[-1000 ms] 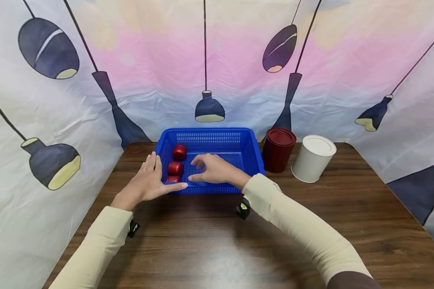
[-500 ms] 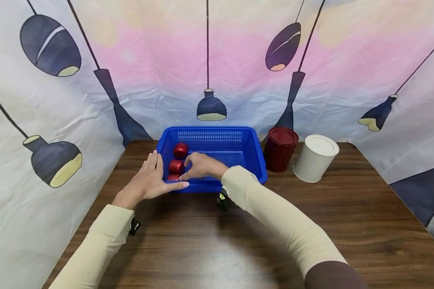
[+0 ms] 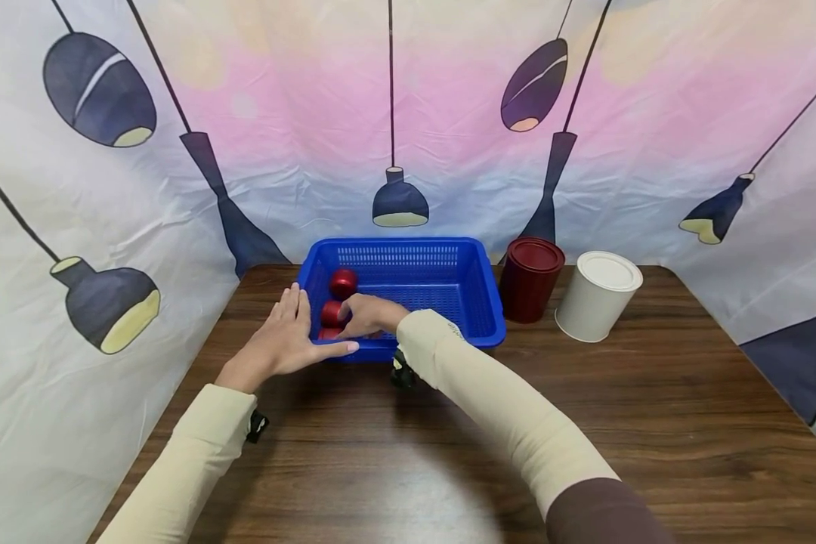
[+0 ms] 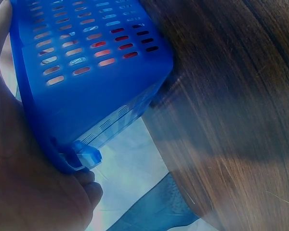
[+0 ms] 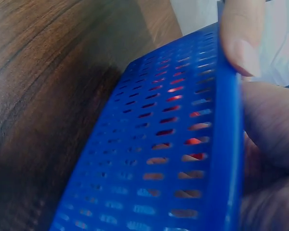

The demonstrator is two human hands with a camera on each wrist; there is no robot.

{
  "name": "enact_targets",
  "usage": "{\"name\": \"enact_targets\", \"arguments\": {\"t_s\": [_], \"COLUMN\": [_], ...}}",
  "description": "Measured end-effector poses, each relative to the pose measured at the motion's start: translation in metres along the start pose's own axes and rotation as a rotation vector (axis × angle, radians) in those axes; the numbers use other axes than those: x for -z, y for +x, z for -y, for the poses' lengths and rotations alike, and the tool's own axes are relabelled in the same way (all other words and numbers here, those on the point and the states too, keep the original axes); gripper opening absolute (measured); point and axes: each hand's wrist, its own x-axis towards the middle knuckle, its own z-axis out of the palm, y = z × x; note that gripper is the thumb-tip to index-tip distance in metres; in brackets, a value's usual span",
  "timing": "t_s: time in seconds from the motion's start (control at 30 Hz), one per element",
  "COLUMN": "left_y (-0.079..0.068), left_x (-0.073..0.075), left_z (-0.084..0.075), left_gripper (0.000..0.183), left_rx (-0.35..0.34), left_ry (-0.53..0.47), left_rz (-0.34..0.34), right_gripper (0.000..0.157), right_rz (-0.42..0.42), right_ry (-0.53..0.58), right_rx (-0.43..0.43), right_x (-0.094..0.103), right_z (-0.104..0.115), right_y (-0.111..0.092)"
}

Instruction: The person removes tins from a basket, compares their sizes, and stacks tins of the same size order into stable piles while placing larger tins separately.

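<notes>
A blue plastic basket (image 3: 415, 243) with slotted walls sits on the table. Along its left side lie three short, shiny red cylinders: a back one (image 3: 343, 282), a middle one (image 3: 331, 312) and a front one (image 3: 328, 333), partly hidden by the front rim. My left hand (image 3: 282, 336) rests on the basket's front left corner, fingers straight, thumb along the front rim. My right hand (image 3: 372, 314) reaches inside, index finger beside the middle cylinder and thumb close to the front one. Its other fingers are hidden, and I cannot tell whether it grips a cylinder.
Right of the basket stand a dark red can (image 3: 532, 279) and a white can (image 3: 599, 296), both lidded. The wooden table (image 3: 408, 453) reaches forward to a fabric backdrop (image 3: 299, 151) printed with lamps.
My right hand has moved left inside the basket, from its middle to the red cylinders. My left hand has stayed on the corner, and the head view has shifted slightly.
</notes>
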Motion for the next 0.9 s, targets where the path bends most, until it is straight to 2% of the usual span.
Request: {"name": "enact_targets", "arguments": {"t_s": [0.4,0.73,0.9], "left_y": [0.0,-0.001,0.0], "left_x": [0.0,0.0,0.0], "left_z": [0.001,0.0,0.0], "left_gripper": [0.137,0.137,0.137], "left_rx": [-0.004,-0.003,-0.004], "left_ry": [0.001,-0.004,-0.004], "left_rz": [0.002,-0.001,-0.003], "right_gripper": [0.041,0.042,0.032], "right_rz": [-0.048,-0.023,-0.026], "right_ry": [-0.095,-0.101,-0.095], "right_rx": [0.045,0.082,0.09], "right_x": [-0.013,-0.017,-0.017], "right_z": [0.001,0.001,0.0], "right_y": [0.01,0.018,0.022]}}
